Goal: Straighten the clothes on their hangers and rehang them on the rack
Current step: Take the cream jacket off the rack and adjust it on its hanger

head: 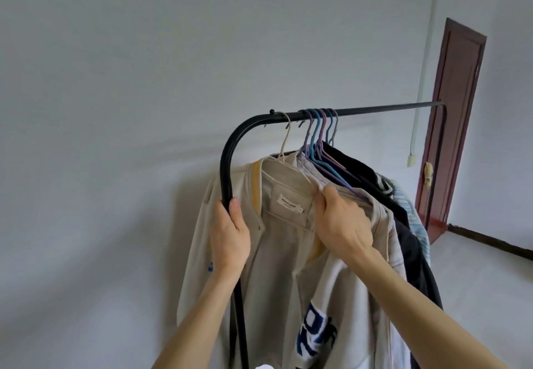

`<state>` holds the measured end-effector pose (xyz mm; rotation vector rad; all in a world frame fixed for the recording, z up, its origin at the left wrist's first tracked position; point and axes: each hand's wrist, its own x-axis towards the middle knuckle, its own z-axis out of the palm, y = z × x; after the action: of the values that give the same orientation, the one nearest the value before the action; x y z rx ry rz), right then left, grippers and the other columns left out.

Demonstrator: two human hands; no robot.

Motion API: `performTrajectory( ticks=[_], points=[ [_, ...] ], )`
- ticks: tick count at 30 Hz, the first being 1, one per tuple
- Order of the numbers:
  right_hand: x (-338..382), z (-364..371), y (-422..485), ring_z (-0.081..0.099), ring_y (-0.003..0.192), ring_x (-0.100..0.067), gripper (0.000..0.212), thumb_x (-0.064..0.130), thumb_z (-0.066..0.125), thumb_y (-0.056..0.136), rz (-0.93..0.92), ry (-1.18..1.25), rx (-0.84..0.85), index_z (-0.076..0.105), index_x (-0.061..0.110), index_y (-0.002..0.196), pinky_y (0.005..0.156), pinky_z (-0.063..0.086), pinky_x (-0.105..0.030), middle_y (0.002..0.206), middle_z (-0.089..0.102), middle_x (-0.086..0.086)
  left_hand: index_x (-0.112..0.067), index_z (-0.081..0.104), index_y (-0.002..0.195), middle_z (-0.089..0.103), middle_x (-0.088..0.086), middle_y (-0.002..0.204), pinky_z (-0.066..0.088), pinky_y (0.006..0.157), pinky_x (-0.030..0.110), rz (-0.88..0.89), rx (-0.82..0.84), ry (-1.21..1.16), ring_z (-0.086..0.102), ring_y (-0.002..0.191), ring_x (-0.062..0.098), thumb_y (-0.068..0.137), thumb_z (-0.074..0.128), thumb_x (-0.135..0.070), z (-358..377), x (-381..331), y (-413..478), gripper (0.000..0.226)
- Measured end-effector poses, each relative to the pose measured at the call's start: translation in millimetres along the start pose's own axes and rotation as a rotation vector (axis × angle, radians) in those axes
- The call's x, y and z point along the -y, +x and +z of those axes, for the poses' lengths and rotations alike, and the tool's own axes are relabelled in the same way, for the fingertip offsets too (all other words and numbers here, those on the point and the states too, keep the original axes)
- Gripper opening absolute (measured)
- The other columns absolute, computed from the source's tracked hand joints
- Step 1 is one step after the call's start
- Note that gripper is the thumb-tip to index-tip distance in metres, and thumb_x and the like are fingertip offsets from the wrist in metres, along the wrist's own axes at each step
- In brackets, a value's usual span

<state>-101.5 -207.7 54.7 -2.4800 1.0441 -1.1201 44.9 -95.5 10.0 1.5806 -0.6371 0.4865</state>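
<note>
Fingers of the left hand (229, 231) wrap the rack (227, 166) post, while the right hand (340, 220) pinches the beige jacket (288, 253) shoulder.

The left hand (230, 234) wraps around the black rack (226, 163) at its curved upright. The right hand (340, 218) pinches the shoulder of a beige jacket (284, 253) on a beige hanger (285, 140), beside several purple and blue hangers (317, 134) holding dark clothes (383, 192).

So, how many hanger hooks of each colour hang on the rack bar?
Beige hanger: 1
Purple hangers: 2
Blue hangers: 2
Grey hanger: 1
Total: 6, counted where the hooks meet the rack bar; the clustered hooks overlap, so shades are approximate.
</note>
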Motion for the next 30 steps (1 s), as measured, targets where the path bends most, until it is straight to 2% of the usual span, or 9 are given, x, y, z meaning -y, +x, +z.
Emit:
performTrajectory(
  ticks=[4,9,13,16,21,23,25,28,30],
  points=[
    [-3,-16,6,0.055,0.068,-0.03,0.033,0.045,0.026,0.102,0.008,-0.013,-0.091,0.04,0.021,0.084,0.056,0.037,-0.036,0.065,0.053,0.004,-0.007,0.049,0.107,0.061,0.003,0.083,0.051,0.063,0.038,-0.068,0.054,-0.006,0.063,0.076,0.031,0.099,0.028,-0.049,-1,8,4,0.048],
    [-17,-41,-1,0.054,0.063,-0.031,0.033,0.046,0.028,0.101,0.02,-0.069,-0.173,0.044,0.021,0.086,0.056,0.04,-0.036,0.063,0.053,0.005,-0.006,0.048,0.097,0.049,-0.005,0.064,0.04,0.047,0.03,-0.001,0.047,-0.026,0.05,0.051,0.013,0.097,0.028,-0.048,1,-3,-7,0.047],
    [-16,-51,1,0.055,0.066,-0.032,0.033,0.046,0.028,0.101,0.023,-0.072,-0.214,0.045,0.021,0.087,0.059,0.043,-0.038,0.066,0.053,0.004,-0.007,0.044,0.091,0.046,-0.006,0.061,0.04,0.045,0.039,0.016,0.028,-0.011,0.047,0.047,0.019,0.103,0.032,-0.037,5,-4,-11,0.035],
    [-11,-60,7,0.05,0.066,-0.029,0.032,0.043,0.029,0.101,0.016,-0.055,-0.242,0.047,0.02,0.089,0.058,0.038,-0.036,0.065,0.05,0.006,-0.014,0.042,0.093,0.045,-0.017,0.069,0.047,0.049,0.042,0.037,0.036,-0.008,0.055,0.054,0.026,0.101,0.029,-0.042,1,-4,-8,0.032],
    [-10,-77,-5,0.054,0.068,-0.03,0.03,0.041,0.029,0.102,-0.012,-0.055,-0.262,0.047,0.02,0.09,0.06,0.045,-0.038,0.068,0.053,0.005,-0.014,0.041,0.095,0.045,-0.002,0.062,0.035,0.043,0.031,0.057,0.037,-0.03,0.044,0.047,0.016,0.102,0.028,-0.039,-1,-4,-7,0.029],
    [-23,-81,-26,0.051,0.066,-0.029,0.029,0.041,0.031,0.102,-0.003,-0.055,-0.252,0.045,0.021,0.088,0.058,0.042,-0.036,0.065,0.047,0.009,-0.013,0.039,0.094,0.045,-0.001,0.061,0.032,0.045,0.03,0.058,0.03,-0.027,0.045,0.047,0.02,0.105,0.028,-0.035,2,-3,-6,0.027],
    [-46,-83,-58,0.05,0.063,-0.027,0.029,0.043,0.034,0.102,0.025,-0.021,-0.218,0.045,0.022,0.085,0.056,0.041,-0.036,0.061,0.045,0.01,-0.01,0.038,0.099,0.054,0.008,0.074,0.036,0.055,0.034,0.004,0.021,-0.012,0.055,0.063,0.035,0.105,0.029,-0.033,6,-3,-8,0.026],
    [-91,-83,-118,0.056,0.053,-0.021,0.036,0.05,0.037,0.1,0.046,0.113,-0.175,0.046,0.022,0.08,0.051,0.049,-0.039,0.054,0.053,0.004,-0.007,0.033,0.14,0.046,0.022,0.133,0.037,0.092,0.045,-0.086,-0.025,0.112,0.047,0.116,0.041,0.1,0.042,-0.026,2,-4,-38,0.045],
    [-127,-85,-160,0.053,0.047,-0.013,0.033,0.046,0.041,0.099,0.066,0.191,-0.137,0.046,0.024,0.075,0.046,0.046,-0.035,0.05,0.052,0.003,-0.009,0.028,0.148,0.033,0.018,0.149,0.024,0.109,0.044,0.097,-0.039,0.142,0.033,0.134,0.035,0.093,0.054,-0.029,-6,-14,-83,0.063]
  ],
)
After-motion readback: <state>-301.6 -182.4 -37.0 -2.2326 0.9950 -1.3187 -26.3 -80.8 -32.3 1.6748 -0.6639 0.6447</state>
